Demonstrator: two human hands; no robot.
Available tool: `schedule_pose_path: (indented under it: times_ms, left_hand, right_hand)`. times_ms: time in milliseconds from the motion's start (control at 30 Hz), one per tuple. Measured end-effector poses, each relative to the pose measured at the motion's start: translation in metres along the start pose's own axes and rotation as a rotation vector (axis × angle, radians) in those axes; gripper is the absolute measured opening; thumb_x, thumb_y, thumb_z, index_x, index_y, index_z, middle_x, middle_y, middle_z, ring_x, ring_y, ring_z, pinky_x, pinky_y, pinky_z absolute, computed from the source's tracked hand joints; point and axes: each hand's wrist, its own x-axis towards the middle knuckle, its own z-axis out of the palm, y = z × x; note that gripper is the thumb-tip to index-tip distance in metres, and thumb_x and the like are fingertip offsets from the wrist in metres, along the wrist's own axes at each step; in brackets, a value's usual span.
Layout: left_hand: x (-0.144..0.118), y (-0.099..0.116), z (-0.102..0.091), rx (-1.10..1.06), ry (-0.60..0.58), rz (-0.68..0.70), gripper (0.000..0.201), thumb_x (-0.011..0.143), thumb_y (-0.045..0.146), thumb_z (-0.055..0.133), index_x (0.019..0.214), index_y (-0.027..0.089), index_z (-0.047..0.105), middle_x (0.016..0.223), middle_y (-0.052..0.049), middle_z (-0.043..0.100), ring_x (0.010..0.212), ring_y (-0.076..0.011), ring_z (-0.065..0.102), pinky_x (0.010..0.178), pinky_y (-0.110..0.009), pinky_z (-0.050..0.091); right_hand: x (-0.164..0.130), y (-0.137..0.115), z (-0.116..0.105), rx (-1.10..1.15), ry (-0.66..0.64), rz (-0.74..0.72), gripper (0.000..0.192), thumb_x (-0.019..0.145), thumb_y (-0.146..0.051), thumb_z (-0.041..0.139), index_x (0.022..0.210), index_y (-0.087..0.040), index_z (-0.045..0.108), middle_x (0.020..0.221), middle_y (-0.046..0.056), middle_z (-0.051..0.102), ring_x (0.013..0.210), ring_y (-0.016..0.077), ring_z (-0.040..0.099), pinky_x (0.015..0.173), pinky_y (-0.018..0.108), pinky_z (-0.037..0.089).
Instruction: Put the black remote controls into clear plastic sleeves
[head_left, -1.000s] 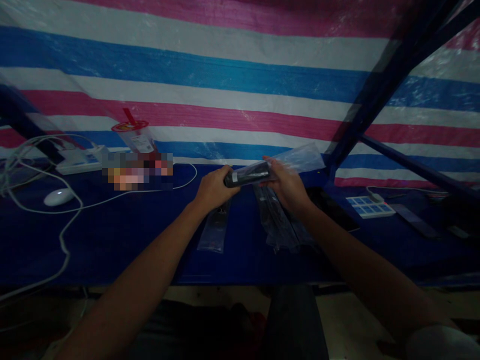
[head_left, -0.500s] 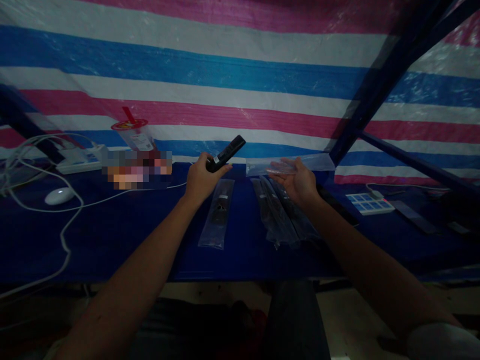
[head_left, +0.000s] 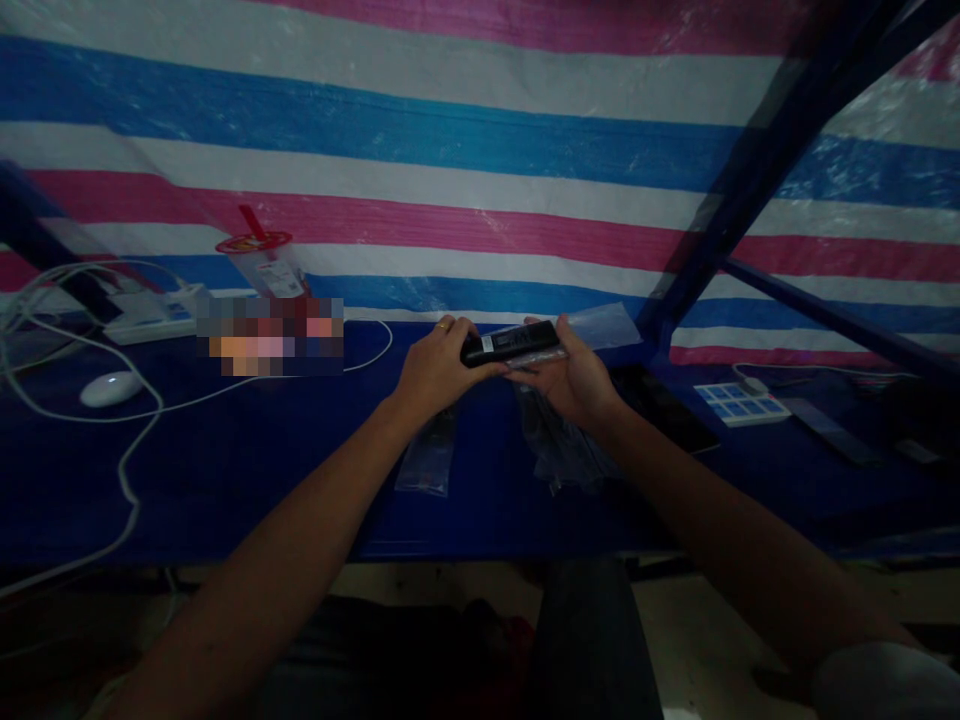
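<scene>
My left hand (head_left: 436, 368) is closed around one end of a black remote control (head_left: 517, 343) with a small white label. Its far end meets the fingers of my right hand (head_left: 583, 376), which pinches a clear plastic bag (head_left: 604, 324). The remote lies along the bag's near end; whether it is inside or only against it, I cannot tell. Below my left hand is a filled clear bag (head_left: 429, 462) on the blue table (head_left: 480, 520). Several more bags with dark things inside (head_left: 566, 455) lie under my right hand, partly hidden by it.
At the left are a white mouse (head_left: 112, 389), looping white cables (head_left: 129, 470), a power strip (head_left: 150, 328) and a red-lidded cup (head_left: 264, 265) beside a blurred patch. To the right lie a dark tablet-like slab (head_left: 667, 410) and another power strip (head_left: 742, 403). Striped sheeting (head_left: 465, 150) hangs behind.
My left hand has brought the remote control rightward and lowered its raised end, so it now meets the plastic bag. My right hand has shifted slightly left with the bag.
</scene>
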Motion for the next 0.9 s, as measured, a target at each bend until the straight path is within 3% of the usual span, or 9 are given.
schedule_pose_path:
  times_ms: [167, 267, 367, 500, 600, 900]
  left_hand:
    - [-0.001, 0.001, 0.002, -0.062, -0.022, 0.033, 0.049, 0.075, 0.059, 0.075, 0.103, 0.022, 0.059, 0.105, -0.008, 0.061, 0.097, -0.0273, 0.061, 0.085, -0.04, 0.048]
    - [0.001, 0.0, 0.005, -0.137, 0.014, 0.026, 0.042, 0.077, 0.053, 0.077, 0.099, 0.021, 0.06, 0.102, -0.007, 0.062, 0.095, -0.0247, 0.06, 0.084, -0.038, 0.047]
    - [0.005, -0.004, 0.009, -0.269, 0.063, -0.088, 0.032, 0.08, 0.046, 0.075, 0.09, 0.02, 0.061, 0.094, -0.007, 0.065, 0.088, -0.0219, 0.061, 0.079, -0.037, 0.047]
    - [0.009, -0.012, 0.008, -0.575, -0.123, -0.369, 0.028, 0.082, 0.045, 0.074, 0.083, 0.02, 0.061, 0.068, -0.004, 0.062, 0.059, -0.0155, 0.057, 0.058, -0.032, 0.042]
    - [0.009, -0.015, 0.004, -0.774, -0.262, -0.525, 0.029, 0.081, 0.044, 0.077, 0.083, 0.02, 0.061, 0.061, -0.003, 0.058, 0.048, -0.0132, 0.053, 0.047, -0.029, 0.035]
    - [0.01, -0.018, -0.004, -0.998, -0.339, -0.657, 0.019, 0.081, 0.025, 0.079, 0.078, 0.017, 0.062, 0.062, -0.006, 0.063, 0.05, -0.014, 0.06, 0.047, -0.027, 0.038]
  right_hand:
    - [-0.002, 0.005, 0.001, 0.0, -0.007, 0.003, 0.017, 0.085, -0.027, 0.072, 0.1, -0.023, 0.065, 0.098, 0.004, 0.074, 0.096, 0.0257, 0.071, 0.09, 0.049, 0.059]
    - [0.0, 0.007, -0.001, -0.011, 0.045, -0.004, 0.01, 0.085, -0.02, 0.07, 0.093, -0.02, 0.065, 0.092, 0.005, 0.075, 0.09, 0.0236, 0.072, 0.092, 0.048, 0.058]
    - [0.003, 0.007, -0.004, 0.009, 0.107, 0.019, 0.002, 0.089, -0.02, 0.065, 0.09, -0.019, 0.064, 0.093, 0.008, 0.075, 0.093, 0.0234, 0.073, 0.095, 0.046, 0.057]
    - [0.005, 0.007, -0.006, 0.02, 0.161, 0.01, 0.004, 0.091, -0.021, 0.062, 0.093, -0.018, 0.063, 0.095, 0.009, 0.074, 0.094, 0.0242, 0.073, 0.094, 0.046, 0.058]
    - [0.004, 0.008, -0.006, 0.011, 0.151, -0.009, 0.007, 0.09, -0.021, 0.064, 0.096, -0.018, 0.063, 0.096, 0.008, 0.074, 0.093, 0.0247, 0.073, 0.092, 0.048, 0.058]
    - [0.003, 0.008, -0.002, -0.044, 0.148, -0.035, 0.007, 0.088, -0.022, 0.066, 0.092, -0.02, 0.062, 0.095, 0.006, 0.072, 0.092, 0.0243, 0.071, 0.089, 0.048, 0.06]
